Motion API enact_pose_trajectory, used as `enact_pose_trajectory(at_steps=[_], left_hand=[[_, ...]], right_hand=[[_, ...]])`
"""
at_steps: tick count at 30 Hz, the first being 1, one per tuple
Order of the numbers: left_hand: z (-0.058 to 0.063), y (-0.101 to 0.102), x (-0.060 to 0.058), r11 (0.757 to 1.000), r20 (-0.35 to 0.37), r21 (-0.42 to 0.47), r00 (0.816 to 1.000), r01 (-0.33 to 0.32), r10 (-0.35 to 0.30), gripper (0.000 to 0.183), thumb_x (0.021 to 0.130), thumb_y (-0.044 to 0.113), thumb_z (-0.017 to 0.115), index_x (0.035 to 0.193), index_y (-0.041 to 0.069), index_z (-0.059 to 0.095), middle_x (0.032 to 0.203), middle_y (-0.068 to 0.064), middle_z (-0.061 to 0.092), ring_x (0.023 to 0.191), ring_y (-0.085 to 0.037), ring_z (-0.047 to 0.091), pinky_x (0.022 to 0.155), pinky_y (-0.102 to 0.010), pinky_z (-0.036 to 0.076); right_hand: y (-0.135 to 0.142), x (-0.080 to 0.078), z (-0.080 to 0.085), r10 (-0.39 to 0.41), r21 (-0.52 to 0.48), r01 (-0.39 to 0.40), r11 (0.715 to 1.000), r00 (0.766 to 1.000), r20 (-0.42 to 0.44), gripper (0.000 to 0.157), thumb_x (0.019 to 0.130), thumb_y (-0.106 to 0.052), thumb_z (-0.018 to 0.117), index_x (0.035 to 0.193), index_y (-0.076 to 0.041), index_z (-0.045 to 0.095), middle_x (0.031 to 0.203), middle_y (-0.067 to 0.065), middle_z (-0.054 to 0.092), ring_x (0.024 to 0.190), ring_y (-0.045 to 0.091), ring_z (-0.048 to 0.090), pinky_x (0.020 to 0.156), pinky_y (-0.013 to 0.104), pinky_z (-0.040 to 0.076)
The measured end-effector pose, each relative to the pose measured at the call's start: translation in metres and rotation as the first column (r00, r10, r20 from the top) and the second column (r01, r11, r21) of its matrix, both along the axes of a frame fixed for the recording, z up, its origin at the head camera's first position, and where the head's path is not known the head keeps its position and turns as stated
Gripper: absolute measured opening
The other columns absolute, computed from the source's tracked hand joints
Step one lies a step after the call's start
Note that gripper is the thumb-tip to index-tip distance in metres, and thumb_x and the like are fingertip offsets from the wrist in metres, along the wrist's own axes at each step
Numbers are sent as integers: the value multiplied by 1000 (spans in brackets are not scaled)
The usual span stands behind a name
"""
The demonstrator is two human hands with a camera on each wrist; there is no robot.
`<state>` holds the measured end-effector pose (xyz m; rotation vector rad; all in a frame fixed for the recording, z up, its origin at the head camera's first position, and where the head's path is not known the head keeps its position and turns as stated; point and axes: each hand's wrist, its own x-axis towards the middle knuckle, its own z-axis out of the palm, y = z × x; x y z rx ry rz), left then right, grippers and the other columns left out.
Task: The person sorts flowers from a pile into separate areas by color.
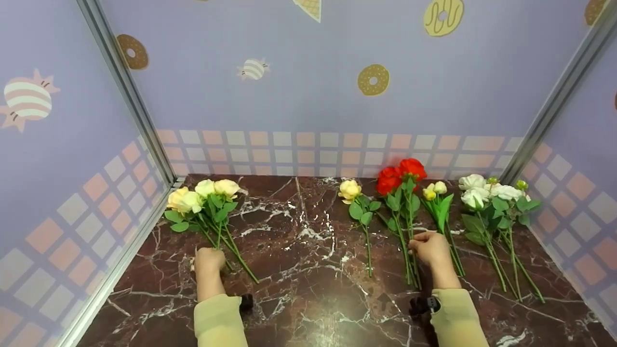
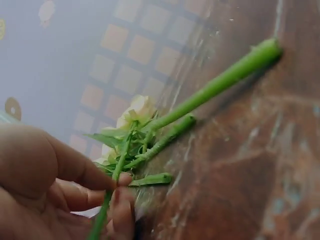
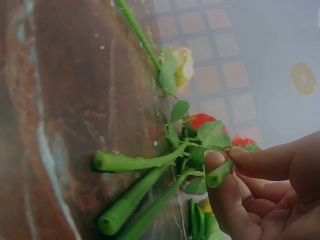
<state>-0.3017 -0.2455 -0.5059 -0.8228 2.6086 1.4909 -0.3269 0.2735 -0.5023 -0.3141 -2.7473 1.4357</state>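
Note:
At the left of the head view, my left hand (image 1: 210,264) is on the stems of a bunch of pale yellow roses (image 1: 191,201). The left wrist view shows its thumb and fingers pinching one green rose stem (image 2: 122,159); other cut stems lie beside it on the table. Right of centre, my right hand (image 1: 432,251) is at the red flowers (image 1: 412,167). In the right wrist view it pinches a red flower stem (image 3: 220,174) between thumb and finger, while several thicker stem ends (image 3: 131,163) stand apart from the fingers. The red blooms are partly hidden behind leaves there.
A single yellow rose (image 1: 350,189) lies left of the red flowers. Yellow-and-white tulips (image 1: 439,188) lie just right of them, and white roses (image 1: 507,192) lie farther right. Patterned walls (image 1: 308,96) enclose the dark marbled table (image 1: 299,299) at the back and sides.

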Motion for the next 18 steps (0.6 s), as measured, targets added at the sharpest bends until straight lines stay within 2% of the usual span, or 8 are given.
enact_pose_trajectory(at_steps=[1, 3, 6, 8, 11, 13, 18], left_hand=[[0, 0, 0, 998, -12, 69, 1000, -4, 5, 36, 106, 9, 38, 120, -13, 64, 109, -30, 69, 73, -20, 60, 63, -30, 52], [1, 1, -1, 973, -46, 228, 999, -18, 29, 43, 109, 9, 39, 142, -16, 50, 101, -24, 71, 72, -14, 64, 62, -25, 56], [1, 3, -2, 904, -102, 427, 992, -18, 68, 44, 110, 9, 43, 146, -18, 44, 82, -6, 69, 68, -9, 66, 64, -23, 61], [1, 5, -2, 875, -123, 484, 990, 1, 66, 45, 111, 10, 44, 147, -16, 42, 82, -3, 70, 68, -8, 67, 66, -23, 62], [0, 8, -3, 849, -136, 528, 989, 18, 64, 46, 110, 11, 47, 149, -13, 43, 83, 0, 71, 71, -6, 68, 70, -23, 63], [-1, 10, -3, 831, -138, 555, 988, 25, 63, 45, 110, 10, 48, 150, -10, 44, 84, 1, 72, 73, -6, 69, 74, -23, 63], [-2, 12, -5, 769, -139, 638, 988, 33, 73, 46, 108, 6, 50, 152, -8, 42, 85, 2, 74, 77, -7, 73, 80, -23, 64]], right_hand=[[0, 0, -1, 5, 11, -5, 1000, 1000, 11, 31, 100, -4, 61, 122, 18, 63, 107, 33, 72, 67, 10, 70, 61, 26, 55], [-1, 0, -2, 12, 52, -13, 999, 1000, 23, 31, 100, -5, 61, 122, 17, 64, 107, 32, 72, 70, 16, 73, 63, 30, 58], [-3, 0, -4, 8, 138, -12, 990, 1000, 30, 30, 100, -8, 63, 119, 14, 67, 110, 32, 72, 81, 31, 74, 72, 41, 61], [-4, 1, -6, 3, 196, -8, 981, 1000, 26, 28, 98, -8, 65, 117, 13, 69, 113, 32, 71, 93, 41, 73, 79, 48, 61], [-4, 1, -8, 5, 260, -11, 965, 1000, 25, 26, 96, -9, 68, 113, 11, 72, 117, 32, 70, 103, 47, 68, 86, 55, 59], [-4, 2, -10, 12, 281, -18, 959, 1000, 25, 25, 95, -10, 70, 111, 10, 73, 117, 32, 70, 103, 48, 68, 85, 56, 59], [-5, 2, -11, 24, 290, -29, 956, 1000, 21, 26, 92, -10, 73, 110, 10, 72, 115, 32, 70, 93, 45, 69, 78, 54, 60]])
